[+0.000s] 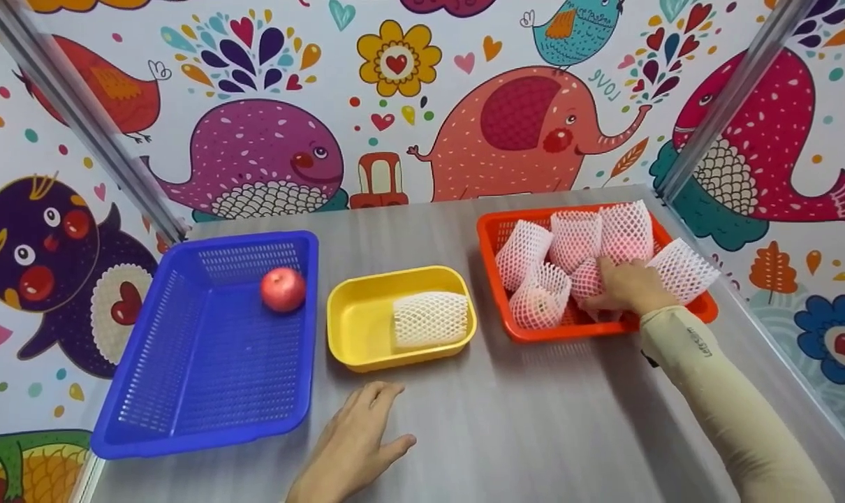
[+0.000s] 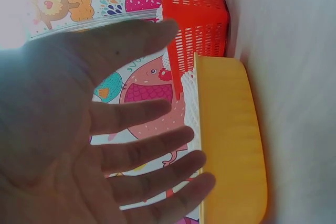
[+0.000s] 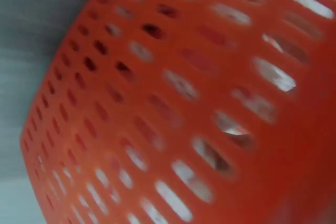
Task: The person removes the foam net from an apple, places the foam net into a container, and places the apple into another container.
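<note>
My right hand (image 1: 628, 286) reaches into the red basket (image 1: 489, 244), thumb and fingers around an apple in a white foam net (image 1: 584, 281). Several more netted apples (image 1: 534, 307) crowd that basket. In the right wrist view the basket's slotted wall (image 3: 173, 93) hides the hand. My left hand (image 1: 353, 436) hovers in front of the yellow tub (image 1: 356, 311), fingers extended and holding nothing; its palm and spread fingers show in the left wrist view. An empty white foam net (image 1: 431, 319) lies in the tub's right half.
On the left stands a blue basket (image 1: 213, 377) with one bare red apple (image 1: 283, 290) near its right wall. All three containers sit on a grey table (image 1: 478, 426). Printed wall panels (image 1: 394, 105) close in the back and sides, with metal posts at the corners.
</note>
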### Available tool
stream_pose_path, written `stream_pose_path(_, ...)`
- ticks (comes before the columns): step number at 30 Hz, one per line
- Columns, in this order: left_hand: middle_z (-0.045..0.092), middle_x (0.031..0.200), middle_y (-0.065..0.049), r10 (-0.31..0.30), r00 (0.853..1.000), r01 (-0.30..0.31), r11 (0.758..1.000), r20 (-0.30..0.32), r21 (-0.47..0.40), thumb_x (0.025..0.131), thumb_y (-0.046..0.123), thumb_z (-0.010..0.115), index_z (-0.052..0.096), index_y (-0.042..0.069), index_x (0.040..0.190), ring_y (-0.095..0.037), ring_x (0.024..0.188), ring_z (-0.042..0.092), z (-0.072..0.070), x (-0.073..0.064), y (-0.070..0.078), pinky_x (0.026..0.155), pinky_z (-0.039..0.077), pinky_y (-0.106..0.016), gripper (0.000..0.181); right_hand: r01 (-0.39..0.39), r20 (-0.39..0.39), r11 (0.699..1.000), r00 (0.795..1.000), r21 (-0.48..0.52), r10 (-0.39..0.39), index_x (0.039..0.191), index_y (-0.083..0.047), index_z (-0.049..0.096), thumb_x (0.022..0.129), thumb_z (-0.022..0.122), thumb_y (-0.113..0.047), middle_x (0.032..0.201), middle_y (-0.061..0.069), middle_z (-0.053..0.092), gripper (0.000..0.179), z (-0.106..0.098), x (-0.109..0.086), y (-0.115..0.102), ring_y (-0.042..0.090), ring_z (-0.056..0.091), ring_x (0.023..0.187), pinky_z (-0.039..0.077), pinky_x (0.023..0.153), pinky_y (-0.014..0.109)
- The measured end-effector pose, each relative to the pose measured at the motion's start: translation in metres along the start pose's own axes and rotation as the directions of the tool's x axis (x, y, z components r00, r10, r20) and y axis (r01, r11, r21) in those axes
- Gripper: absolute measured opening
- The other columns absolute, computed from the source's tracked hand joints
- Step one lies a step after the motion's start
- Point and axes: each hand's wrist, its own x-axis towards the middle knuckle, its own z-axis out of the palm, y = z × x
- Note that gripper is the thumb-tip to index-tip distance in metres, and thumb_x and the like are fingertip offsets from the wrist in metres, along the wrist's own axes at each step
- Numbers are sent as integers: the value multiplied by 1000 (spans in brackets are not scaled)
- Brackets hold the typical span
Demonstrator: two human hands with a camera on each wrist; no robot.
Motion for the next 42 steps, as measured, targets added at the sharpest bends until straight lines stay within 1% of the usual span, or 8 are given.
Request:
stream_pose_path(3, 57, 125, -5, -8, 1000, 8, 1000, 7, -8, 85, 37, 80, 56, 8, 136, -28, 118, 55, 0, -1, 0, 95, 48, -51, 63, -11, -36, 999, 999, -32, 10, 151, 5, 24, 79, 78, -58, 126, 43, 45, 110, 6, 4, 1, 58, 34, 115, 22, 101, 76)
stream_pose_path(8, 57, 125, -6, -21, 1000, 21, 999, 22, -24, 82, 37, 82, 56, 7, 135, -30, 115, 56, 0, -3, -2, 93, 48, -53, 66, 8, -120, 998, 993, -63, -15, 144, 3, 33, 78, 78, -51, 121, 38, 53, 96, 11, 6, -1, 56, 37, 114, 23, 97, 78)
stream_pose_path(12, 56, 126, -6, -27, 998, 30, 998, 62, -50, 81, 40, 83, 56, 8, 136, -31, 116, 56, -1, -2, -3, 93, 48, -54, 69, -4, -127, 998, 992, 60, 12, 147, -4, 30, 75, 79, -52, 119, 33, 52, 100, 9, 0, 1, 54, 36, 113, 17, 99, 79)
stream_pose_path(24, 56, 126, -6, -40, 998, 44, 997, 54, -62, 82, 40, 82, 56, 8, 136, -31, 119, 54, -1, -5, -2, 96, 47, -54, 68, 188, -272, 965, 953, 185, -133, 153, -14, 28, 80, 82, -43, 131, 28, 51, 95, -17, -54, -4, 47, 49, 112, 40, 93, 71)
stream_pose_path(30, 56, 127, -5, -39, 998, 43, 997, 50, -67, 83, 40, 81, 56, 8, 136, -30, 119, 54, -2, -6, -1, 96, 46, -53, 67, 329, -393, 903, 896, 277, -206, 152, -20, 31, 77, 85, -24, 134, 21, 44, 92, -14, -72, -14, 40, 44, 114, 43, 91, 68)
stream_pose_path(33, 56, 126, -5, -20, 1000, 21, 998, 22, -51, 83, 39, 81, 57, 8, 135, -29, 117, 55, -3, -7, -2, 95, 47, -52, 65, 461, -432, 852, 840, 248, -329, 149, -18, 34, 74, 85, -15, 135, 16, 43, 90, -10, -83, -30, 34, 44, 115, 46, 91, 63)
stream_pose_path(37, 57, 123, -3, 14, 1000, -15, 999, -24, -29, 82, 38, 82, 58, 8, 133, -27, 115, 56, -3, -7, -2, 94, 48, -50, 63, 584, -420, 791, 774, 185, -474, 146, -20, 39, 70, 86, -11, 137, 7, 45, 90, -4, -101, -60, 25, 46, 119, 51, 91, 55)
stream_pose_path(42, 57, 122, -3, 28, 999, -29, 999, -36, -26, 83, 37, 82, 58, 8, 133, -27, 114, 57, -3, -8, -2, 94, 48, -49, 63, 637, -354, 758, 748, 143, -562, 145, -33, 39, 70, 88, -15, 134, -2, 44, 91, 10, -114, -91, 16, 48, 116, 54, 89, 40)
